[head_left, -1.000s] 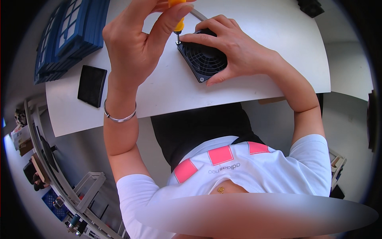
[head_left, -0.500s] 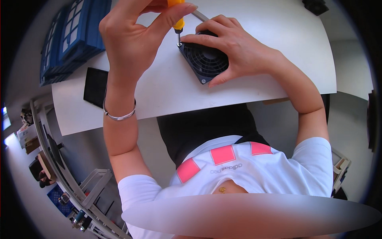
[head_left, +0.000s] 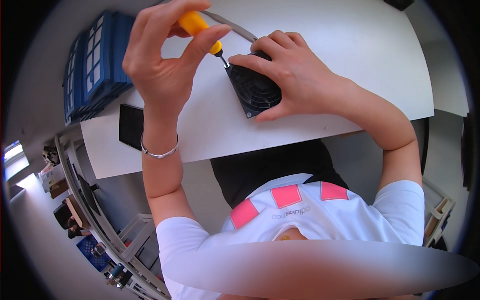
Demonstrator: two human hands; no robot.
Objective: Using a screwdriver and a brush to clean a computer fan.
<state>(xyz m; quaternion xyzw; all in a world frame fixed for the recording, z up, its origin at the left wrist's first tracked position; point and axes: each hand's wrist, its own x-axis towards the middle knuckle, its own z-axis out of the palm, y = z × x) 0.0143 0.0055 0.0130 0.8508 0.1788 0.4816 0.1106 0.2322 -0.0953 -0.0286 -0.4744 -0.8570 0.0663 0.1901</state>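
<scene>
My left hand (head_left: 162,65) is closed around the yellow handle of a screwdriver (head_left: 216,48). It leans, handle up and to the left, with its tip at a screw in the far-left corner of a black cooling fan (head_left: 245,95). The fan lies flat on the white table, its round ringed guard facing up, and another screw shows in its near corner. My right hand (head_left: 295,72) grips the fan from the right, fingers along the far edge and thumb at the near edge, hiding that side.
Blue storage bins (head_left: 95,62) stand at the far left of the white table (head_left: 200,132). A flat black object (head_left: 131,126) lies beside my left wrist. Behind the fan is a long grey strip (head_left: 235,27). A dark object (head_left: 398,4) sits at the far right.
The screwdriver was nearly upright and now tilts, its handle further left, with the tip still at the corner screw. My right hand keeps its hold on the fan. The whole view has shifted slightly.
</scene>
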